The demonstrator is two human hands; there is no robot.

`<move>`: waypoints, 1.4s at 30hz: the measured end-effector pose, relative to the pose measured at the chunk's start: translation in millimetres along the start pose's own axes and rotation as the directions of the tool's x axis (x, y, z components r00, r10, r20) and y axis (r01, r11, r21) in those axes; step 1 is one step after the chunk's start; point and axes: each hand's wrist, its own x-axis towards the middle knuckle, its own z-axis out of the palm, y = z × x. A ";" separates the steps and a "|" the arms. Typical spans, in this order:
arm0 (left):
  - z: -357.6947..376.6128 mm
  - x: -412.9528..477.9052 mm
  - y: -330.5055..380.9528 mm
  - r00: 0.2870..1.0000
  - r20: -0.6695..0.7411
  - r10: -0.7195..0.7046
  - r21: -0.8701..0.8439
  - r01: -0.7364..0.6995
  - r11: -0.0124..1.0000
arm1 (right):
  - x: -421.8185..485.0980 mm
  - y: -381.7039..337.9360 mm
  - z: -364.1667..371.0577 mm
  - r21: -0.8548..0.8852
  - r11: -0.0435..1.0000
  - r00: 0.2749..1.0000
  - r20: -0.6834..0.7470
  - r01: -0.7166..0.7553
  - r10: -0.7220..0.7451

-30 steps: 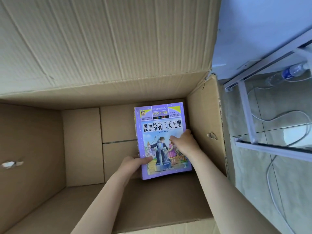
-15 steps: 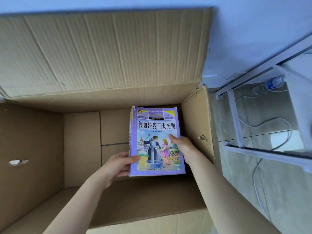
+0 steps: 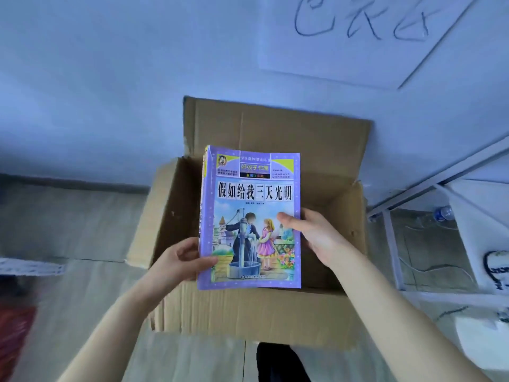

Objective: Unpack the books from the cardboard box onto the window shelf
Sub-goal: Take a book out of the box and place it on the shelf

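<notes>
A stack of books (image 3: 249,194) with a purple illustrated cover on top is held above the open cardboard box (image 3: 248,312). My left hand (image 3: 179,260) grips the stack's lower left edge, thumb on the cover. My right hand (image 3: 314,230) holds the right edge, thumb on the cover as well. The box stands on the floor against a pale wall, its flaps (image 3: 275,128) folded outward. What lies inside the box is hidden behind the books. The window shelf is not in view.
A white metal frame (image 3: 391,238) stands to the right of the box, with a plastic bottle (image 3: 442,213) and cables on the tiled floor behind it. A white sheet with blue handwriting (image 3: 366,31) hangs on the wall. Something red (image 3: 13,340) sits at the lower left.
Both hands have lifted the stack of books up out of the box. The view has pulled back, so the whole box, the wall and the floor now show.
</notes>
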 end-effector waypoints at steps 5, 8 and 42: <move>-68.7 -177.1 28.7 0.960 -0.205 0.190 -0.032 -0.201 0.979 | -104.0 -80.4 118.6 -0.120 0.972 0.963 0.207 0.202 -0.174; -107.3 -305.1 35.3 0.903 -0.349 0.252 -0.036 -0.282 0.959 | -179.0 -119.8 207.0 -0.146 0.939 0.908 0.337 0.312 -0.249; -409.7 -911.8 -95.8 -0.260 -0.958 0.124 0.242 -0.496 0.834 | -582.1 -203.6 924.9 0.267 0.727 -0.097 0.958 0.632 -0.268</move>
